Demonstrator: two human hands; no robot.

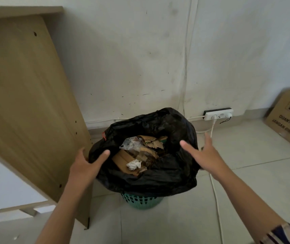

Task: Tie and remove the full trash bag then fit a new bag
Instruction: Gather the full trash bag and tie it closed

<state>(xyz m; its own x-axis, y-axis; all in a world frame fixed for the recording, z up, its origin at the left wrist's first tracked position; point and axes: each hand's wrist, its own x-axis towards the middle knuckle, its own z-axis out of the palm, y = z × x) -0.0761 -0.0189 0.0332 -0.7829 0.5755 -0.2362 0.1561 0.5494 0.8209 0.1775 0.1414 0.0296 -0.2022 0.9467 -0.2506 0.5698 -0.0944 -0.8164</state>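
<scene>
A black trash bag (160, 176) lines a teal plastic basket (141, 201) on the tiled floor by the wall. Its mouth gapes open, showing cardboard scraps, clear plastic wrap and crumpled tissue (134, 164). My left hand (86, 164) is at the bag's left rim with fingers spread, thumb over the black plastic. My right hand (202, 154) hovers at the bag's right rim with fingers straight and spread, holding nothing. No new bag is in view.
A wooden desk side panel (26, 95) stands close on the left of the basket. A white power strip (218, 114) lies by the wall, its cable (215, 191) running along the floor on the right. A cardboard box (288, 120) sits far right.
</scene>
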